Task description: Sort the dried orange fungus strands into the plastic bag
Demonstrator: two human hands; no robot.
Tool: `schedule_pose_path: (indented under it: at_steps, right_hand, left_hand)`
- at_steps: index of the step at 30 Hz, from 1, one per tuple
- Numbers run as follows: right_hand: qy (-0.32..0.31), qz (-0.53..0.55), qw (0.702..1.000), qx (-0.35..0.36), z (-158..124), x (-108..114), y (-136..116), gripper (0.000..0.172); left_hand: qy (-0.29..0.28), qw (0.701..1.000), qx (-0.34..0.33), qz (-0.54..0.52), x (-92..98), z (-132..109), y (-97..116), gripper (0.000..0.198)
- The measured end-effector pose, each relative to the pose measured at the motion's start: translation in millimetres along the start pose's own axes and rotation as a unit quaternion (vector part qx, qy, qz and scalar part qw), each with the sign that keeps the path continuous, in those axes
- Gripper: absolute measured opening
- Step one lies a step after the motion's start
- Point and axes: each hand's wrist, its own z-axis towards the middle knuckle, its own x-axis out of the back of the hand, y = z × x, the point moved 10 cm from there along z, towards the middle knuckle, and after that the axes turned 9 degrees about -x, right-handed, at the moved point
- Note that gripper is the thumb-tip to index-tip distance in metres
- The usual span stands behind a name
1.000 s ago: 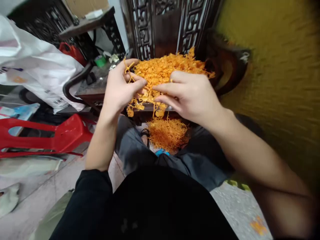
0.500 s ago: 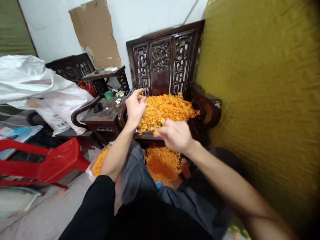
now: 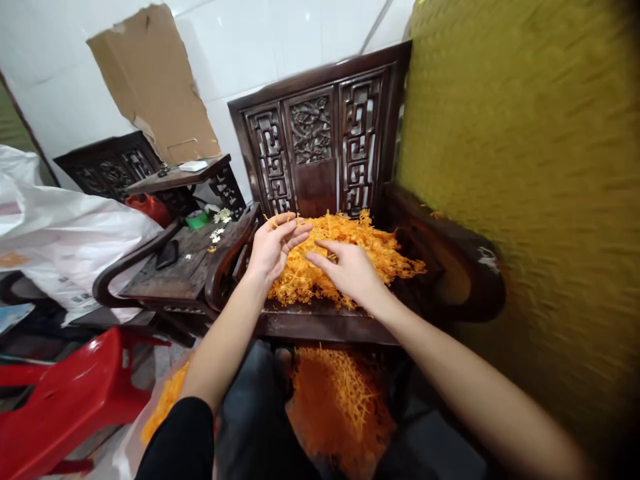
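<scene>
A heap of orange, branching plastic-looking sprigs (image 3: 373, 250) lies on the seat of a dark carved wooden chair (image 3: 325, 325). At the heap's left side is my left hand (image 3: 273, 248), palm turned inward and fingers loosely bent. Thin orange bits of a sprig (image 3: 273, 222) stick out by its index finger, held there. My right hand (image 3: 350, 270) is over the front of the heap, thumb and index finger apart, with nothing clearly seen between them. The two hands are close together but not touching.
Below the seat, between my legs, more orange sprigs (image 3: 350, 383) lie in a reddish container. A bag with orange pieces (image 3: 167, 400) is at my left. Left are a red plastic chair (image 3: 80, 380), white sacks (image 3: 75, 233) and a wooden side table (image 3: 165, 270). A yellow-green padded surface (image 3: 525, 167) rises at right.
My view has come closer to the chair. The right hand has gone from a closed pinch to parted fingers and is nearer the left hand, whose fingers have loosened.
</scene>
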Motion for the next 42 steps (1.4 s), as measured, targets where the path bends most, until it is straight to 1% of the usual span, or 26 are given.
schedule_pose_path:
  at_steps: [1, 3, 5, 6, 7, 9, 11, 12, 14, 16, 18, 19, 20, 21, 22, 24, 25, 27, 29, 30, 32, 33, 36, 38, 40, 42]
  right_hand:
    - [-0.014, 0.012, 1.0, -0.015, 8.4, -9.0, 8.2, 0.053]
    - [-0.042, 0.049, 0.998, -0.016, 20.0, -21.6, 19.0, 0.043]
    - [-0.092, 0.1, 0.991, -0.015, 25.5, -31.2, 28.8, 0.034]
    - [-0.128, 0.141, 0.981, -0.03, 26.2, -36.2, 35.5, 0.034]
    - [-0.168, 0.192, 0.965, -0.055, 25.3, -41.9, 43.3, 0.036]
    - [-0.236, 0.299, 0.917, -0.118, 19.4, -53.2, 57.6, 0.038]
    - [-0.253, 0.368, 0.881, -0.155, 13.9, -58.9, 67.3, 0.039]
    - [-0.248, 0.383, 0.875, -0.161, 12.1, -60.4, 70.7, 0.039]
    - [-0.227, 0.391, 0.876, -0.166, 9.4, -63.5, 75.3, 0.04]
    - [-0.219, 0.383, 0.882, -0.166, 6.9, -68.8, 75.2, 0.042]
    - [-0.202, 0.349, 0.902, -0.156, 7.1, -69.7, 72.5, 0.045]
    - [-0.184, 0.321, 0.918, -0.145, 8.6, -67.2, 70.7, 0.047]
    - [-0.164, 0.292, 0.933, -0.13, 10.4, -63.7, 68.3, 0.049]
    - [-0.15, 0.265, 0.945, -0.116, 11.8, -60.8, 65.8, 0.05]
    - [-0.144, 0.244, 0.953, -0.107, 12.5, -59.6, 64.0, 0.052]
    - [-0.169, 0.233, 0.951, -0.112, 11.4, -64.9, 64.1, 0.059]
    - [-0.19, 0.241, 0.944, -0.123, 9.8, -69.5, 65.4, 0.063]
    - [-0.222, 0.269, 0.926, -0.143, 6.6, -76.7, 67.7, 0.07]
    - [-0.226, 0.278, 0.921, -0.153, 5.4, -78.5, 69.2, 0.071]
    - [-0.215, 0.264, 0.927, -0.158, 5.7, -77.4, 70.9, 0.069]
    - [-0.183, 0.212, 0.945, -0.169, 7.0, -72.9, 75.5, 0.064]
    - [-0.168, 0.184, 0.953, -0.171, 7.5, -70.4, 77.4, 0.062]
    - [-0.151, 0.141, 0.966, -0.156, 7.9, -66.5, 77.5, 0.06]
    - [-0.153, 0.136, 0.968, -0.144, 6.7, -65.4, 76.2, 0.059]
    - [-0.143, 0.141, 0.97, -0.138, 5.6, -61.8, 75.3, 0.057]
    - [-0.13, 0.153, 0.97, -0.137, 5.0, -58.1, 74.3, 0.052]
  left_hand:
    - [-0.009, 1.0, 0.003, 0.005, -0.9, 0.2, -4.6, 0.014]
    - [-0.047, 0.999, 0.007, 0.023, -2.0, -0.4, -12.4, 0.018]
    - [-0.083, 0.995, -0.013, 0.058, 3.0, 0.0, -14.2, 0.03]
    - [-0.091, 0.992, -0.033, 0.081, 8.6, 0.9, -12.9, 0.039]
    - [-0.093, 0.988, -0.055, 0.106, 15.6, 1.6, -11.4, 0.049]
    - [-0.089, 0.981, -0.073, 0.154, 29.4, 0.7, -14.3, 0.064]
    - [-0.1, 0.976, -0.035, 0.192, 36.7, -5.4, -30.3, 0.061]
    - [-0.117, 0.971, 0.0, 0.207, 36.5, -11.0, -42.1, 0.054]
    - [-0.157, 0.959, 0.065, 0.226, 31.6, -25.2, -64.6, 0.043]
    - [-0.175, 0.954, 0.11, 0.219, 27.0, -37.4, -80.7, 0.04]
    - [-0.165, 0.953, 0.129, 0.217, 27.6, -43.1, -88.8, 0.035]
    - [-0.156, 0.952, 0.116, 0.236, 29.6, -42.6, -88.0, 0.029]
    - [-0.151, 0.946, 0.081, 0.276, 31.2, -40.2, -82.9, 0.021]
    - [-0.15, 0.931, 0.022, 0.332, 31.1, -37.1, -72.9, 0.012]
    - [-0.15, 0.905, -0.057, 0.393, 28.2, -35.1, -59.3, 0.004]
    - [-0.152, 0.831, -0.216, 0.489, 16.6, -39.6, -32.5, 0.01]
    - [-0.153, 0.797, -0.273, 0.517, 11.3, -44.2, -24.1, 0.012]
    - [-0.149, 0.753, -0.328, 0.551, 6.0, -51.3, -16.6, 0.016]
    - [-0.147, 0.727, -0.338, 0.579, 4.1, -54.5, -16.3, 0.018]
    - [-0.148, 0.716, -0.337, 0.593, 3.2, -55.3, -16.9, 0.02]
    - [-0.154, 0.706, -0.332, 0.607, 1.8, -55.7, -17.4, 0.022]
    - [-0.159, 0.71, -0.325, 0.604, 1.9, -54.7, -17.1, 0.022]
    - [-0.183, 0.747, -0.278, 0.575, 6.3, -47.2, -17.3, 0.014]
    - [-0.199, 0.759, -0.244, 0.571, 9.9, -41.2, -18.7, 0.012]
    - [-0.206, 0.741, -0.233, 0.595, 11.4, -36.3, -18.7, 0.014]
    - [-0.207, 0.713, -0.243, 0.625, 9.8, -32.5, -17.9, 0.015]
